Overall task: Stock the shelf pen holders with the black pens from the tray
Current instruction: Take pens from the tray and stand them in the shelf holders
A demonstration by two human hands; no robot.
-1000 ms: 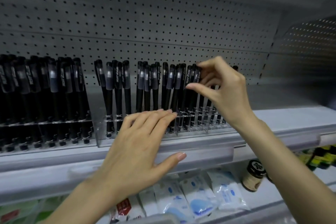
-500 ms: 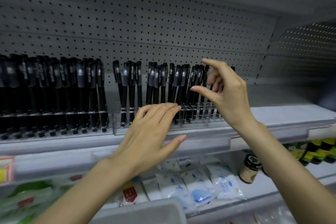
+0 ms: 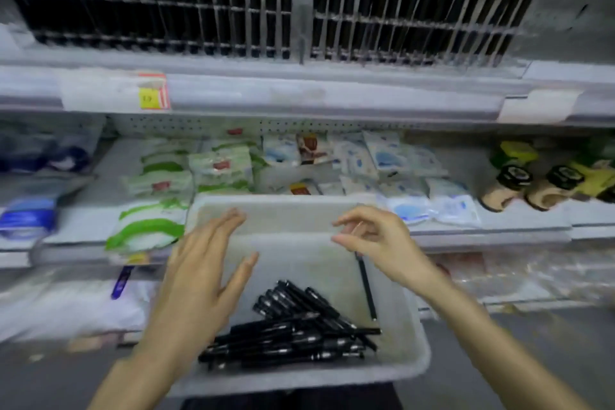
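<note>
A white plastic tray [image 3: 417, 361] sits low in front of me, with a pile of black pens [image 3: 293, 329] in its near half. A single black pen [image 3: 366, 286] lies apart along the tray's right side. My left hand [image 3: 203, 276] hovers over the tray's left part with fingers straight and spread, holding nothing. My right hand [image 3: 379, 243] hangs over the far right part, fingers loosely curled with thumb and forefinger apart, just above the single pen's upper end. The clear pen holders [image 3: 399, 10] full of black pens stand blurred on the upper shelf [image 3: 299, 96].
On the lower shelf behind the tray lie green-and-white packets [image 3: 156, 226] at left and blue-and-white packets [image 3: 432, 206] at right. Two dark-capped bottles [image 3: 506, 190] stand further right. A yellow price tag [image 3: 151, 96] is on the upper shelf's edge.
The view has swung down from the pen holders to the tray. Both hands have left the shelf and dropped over the tray; the right hand no longer touches the pens in the holder.
</note>
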